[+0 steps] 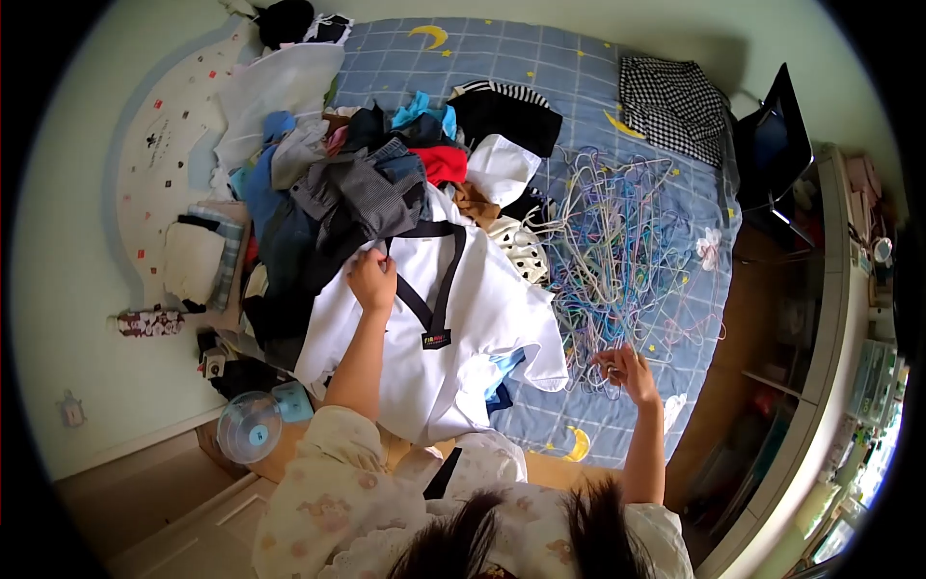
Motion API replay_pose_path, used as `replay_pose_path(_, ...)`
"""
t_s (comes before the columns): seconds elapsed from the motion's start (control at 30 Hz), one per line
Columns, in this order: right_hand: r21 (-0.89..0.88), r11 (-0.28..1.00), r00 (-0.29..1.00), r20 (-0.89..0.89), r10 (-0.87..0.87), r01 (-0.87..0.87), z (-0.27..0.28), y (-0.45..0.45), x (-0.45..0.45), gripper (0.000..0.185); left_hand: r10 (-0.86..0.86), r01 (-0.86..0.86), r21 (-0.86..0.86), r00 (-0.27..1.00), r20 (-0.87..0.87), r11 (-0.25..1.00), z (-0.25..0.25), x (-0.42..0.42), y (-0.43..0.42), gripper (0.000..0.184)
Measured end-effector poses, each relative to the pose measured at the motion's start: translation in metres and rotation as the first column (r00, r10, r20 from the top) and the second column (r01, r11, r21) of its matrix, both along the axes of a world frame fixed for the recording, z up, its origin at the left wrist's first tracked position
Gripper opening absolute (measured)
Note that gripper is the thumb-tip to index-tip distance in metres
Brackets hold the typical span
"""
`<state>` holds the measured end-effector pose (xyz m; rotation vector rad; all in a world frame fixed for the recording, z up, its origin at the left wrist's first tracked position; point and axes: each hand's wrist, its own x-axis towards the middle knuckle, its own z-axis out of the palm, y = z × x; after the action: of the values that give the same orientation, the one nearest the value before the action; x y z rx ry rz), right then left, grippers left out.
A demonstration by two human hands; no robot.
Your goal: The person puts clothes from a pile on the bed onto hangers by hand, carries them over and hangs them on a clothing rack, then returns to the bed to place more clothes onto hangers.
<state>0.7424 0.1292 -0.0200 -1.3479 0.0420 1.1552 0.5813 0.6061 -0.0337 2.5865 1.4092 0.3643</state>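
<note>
A white martial-arts style top (pixel 482 299) with a black V-collar and a small label lies spread on the bed's near left part. My left hand (pixel 372 280) is closed on it near the black collar, beside a grey garment (pixel 371 193). At the right, my right hand (pixel 627 372) rests at the near edge of a large tangle of coloured cords (pixel 617 251). Its fingers are bent together, and whether they hold a cord is too small to make out.
A heap of clothes (pixel 280 222) covers the bed's left side. A checked cloth (pixel 675 106) lies at the far right, near a black screen (pixel 776 145). A clear round container (pixel 249 427) stands at the lower left. The blue bedsheet (pixel 540 53) has moons and stars.
</note>
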Motion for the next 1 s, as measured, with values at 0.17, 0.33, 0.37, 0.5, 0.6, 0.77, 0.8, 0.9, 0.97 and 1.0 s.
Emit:
replay_pose_path(0.17,0.002,0.975,0.975,0.032,0.221,-0.221,0.022,0.020,-0.017,0.050,-0.140,0.179,-0.127,0.954,0.265,0.976,0.038,-0.022,-0.026,0.016)
replay_pose_path(0.33,0.000,0.918,0.912,0.120,0.393,-0.395,0.026,0.054,-0.020,0.049,-0.354,0.399,-0.090,0.880,0.316,0.912,0.085,-0.045,-0.060,0.016)
replay_pose_path(0.37,0.039,0.910,0.908,0.089,0.409,-0.414,0.021,0.062,-0.021,0.050,-0.439,0.476,-0.001,0.813,0.383,0.880,0.091,-0.051,-0.067,0.016)
replay_pose_path(0.5,0.064,0.801,0.792,0.217,0.571,-0.596,0.021,0.115,-0.041,0.058,-0.584,0.609,0.090,0.694,0.421,0.788,0.114,-0.084,-0.095,0.019)
replay_pose_path(0.6,0.194,0.739,0.761,0.245,0.601,-0.646,0.024,0.151,-0.071,0.060,-0.602,0.596,0.164,0.675,0.427,0.786,0.134,-0.103,-0.088,0.016)
replay_pose_path(0.77,0.275,0.715,0.766,0.241,0.596,-0.643,0.034,0.178,-0.105,0.061,-0.509,0.450,0.288,0.841,0.183,0.846,0.151,-0.128,-0.023,0.025)
replay_pose_path(0.8,0.265,0.711,0.759,0.241,0.606,-0.652,0.036,0.181,-0.105,0.060,-0.547,0.515,0.209,0.824,0.149,0.832,0.138,-0.137,-0.007,0.023)
replay_pose_path(0.9,0.275,0.766,0.813,0.218,0.539,-0.581,0.047,0.183,-0.102,0.058,-0.567,0.565,0.056,0.814,0.124,0.823,0.145,-0.146,-0.006,0.016)
replay_pose_path(0.97,0.436,0.770,0.882,0.159,0.443,-0.465,0.035,0.179,-0.099,0.063,-0.556,0.546,0.105,0.812,0.178,0.831,0.147,-0.156,-0.011,0.010)
replay_pose_path(1.0,0.528,0.804,0.945,-0.004,0.327,-0.275,0.044,0.179,-0.102,0.072,-0.521,0.512,0.101,0.825,0.221,0.853,0.148,-0.162,-0.015,0.009)
